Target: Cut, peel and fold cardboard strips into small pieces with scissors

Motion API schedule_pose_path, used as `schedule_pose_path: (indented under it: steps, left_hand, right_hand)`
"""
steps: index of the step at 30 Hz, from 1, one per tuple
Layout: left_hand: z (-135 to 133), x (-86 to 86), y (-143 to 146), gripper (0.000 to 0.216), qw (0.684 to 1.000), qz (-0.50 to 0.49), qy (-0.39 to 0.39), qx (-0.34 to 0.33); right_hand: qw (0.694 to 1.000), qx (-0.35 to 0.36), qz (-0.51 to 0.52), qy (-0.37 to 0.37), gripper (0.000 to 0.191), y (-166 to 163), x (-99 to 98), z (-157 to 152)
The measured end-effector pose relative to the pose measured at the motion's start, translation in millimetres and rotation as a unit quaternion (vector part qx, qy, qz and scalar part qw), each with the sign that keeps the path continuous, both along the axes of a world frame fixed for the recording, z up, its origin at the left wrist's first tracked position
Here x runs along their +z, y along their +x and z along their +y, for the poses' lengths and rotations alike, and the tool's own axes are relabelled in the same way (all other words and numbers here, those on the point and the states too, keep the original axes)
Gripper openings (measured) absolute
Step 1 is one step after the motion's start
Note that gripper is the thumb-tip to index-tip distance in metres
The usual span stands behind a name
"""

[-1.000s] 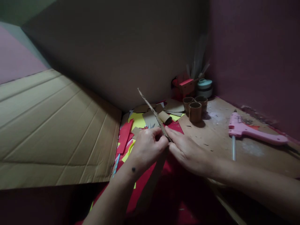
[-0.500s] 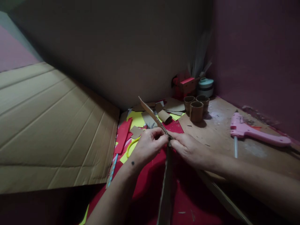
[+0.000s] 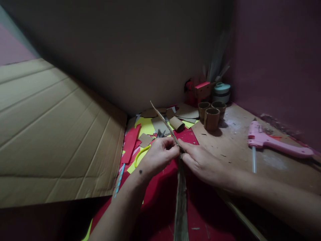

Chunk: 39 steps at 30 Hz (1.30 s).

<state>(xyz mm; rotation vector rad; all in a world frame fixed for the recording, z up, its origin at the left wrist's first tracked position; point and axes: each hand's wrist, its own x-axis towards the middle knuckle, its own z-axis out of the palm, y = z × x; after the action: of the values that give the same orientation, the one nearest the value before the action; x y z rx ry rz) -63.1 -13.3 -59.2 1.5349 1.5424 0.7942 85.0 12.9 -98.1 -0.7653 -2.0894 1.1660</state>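
My left hand (image 3: pixel 162 154) and my right hand (image 3: pixel 198 160) meet at the middle, both pinching a long, narrow cardboard strip (image 3: pixel 182 204). One end of the strip points up and away past my fingers. Below my hands its other part hangs toward me, with corrugated ridges along its face. My fingertips hide the spot where the two parts join. Just beyond my left hand lie scissors with a yellow handle (image 3: pixel 138 156), partly covered by that hand. Under the strip is a red sheet (image 3: pixel 155 190).
A large creased cardboard panel (image 3: pixel 57 140) stands at left. Paper and cardboard scraps (image 3: pixel 146 126) and a cardboard tube (image 3: pixel 177 124) lie ahead. Three cardboard cups (image 3: pixel 212 119), a lidded container (image 3: pixel 221 92) and a pink glue gun (image 3: pixel 276 140) are at right. Walls close the back and right.
The strip has turned in my fingers: its near part now shows a broad ridged face, and its far part appears thinner, more edge-on. Both hands keep their hold in nearly the same place.
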Motion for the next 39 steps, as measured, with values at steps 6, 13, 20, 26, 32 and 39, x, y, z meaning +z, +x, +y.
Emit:
schedule_pose_path:
  steps: [6,13,20,26,32,39]
  left_hand:
    - [-1.9,0.3,-0.4,0.013,1.0,-0.003,-0.007,0.011]
    - [-5.0,0.1,1.2,0.014,0.999,-0.01,-0.023,0.026]
    - [-2.3,-8.0,8.0,0.016,0.997,-0.024,0.0,0.067]
    - [-2.4,-9.8,13.8,0.018,0.992,-0.068,0.057,0.093]
    - [2.2,-7.4,0.2,0.011,0.99,-0.131,-0.012,0.057]
    - [6.1,-11.4,-7.6,0.009,0.988,-0.143,-0.051,0.026]
  right_hand:
    - [1.0,-0.006,-0.011,-0.023,0.037,-1.1,0.2,-0.4]
    - [0.999,-0.01,-0.031,-0.003,0.035,-0.8,-1.3,-1.1]
    - [0.991,-0.058,-0.115,0.024,0.051,-6.0,-0.3,-9.5]
    - [0.991,-0.056,-0.115,0.042,0.047,-4.7,0.4,-11.0]
    - [0.999,0.019,-0.037,-0.023,0.031,0.8,3.0,-2.6]
    - [0.999,0.022,-0.023,-0.028,0.031,0.9,-3.0,1.7]
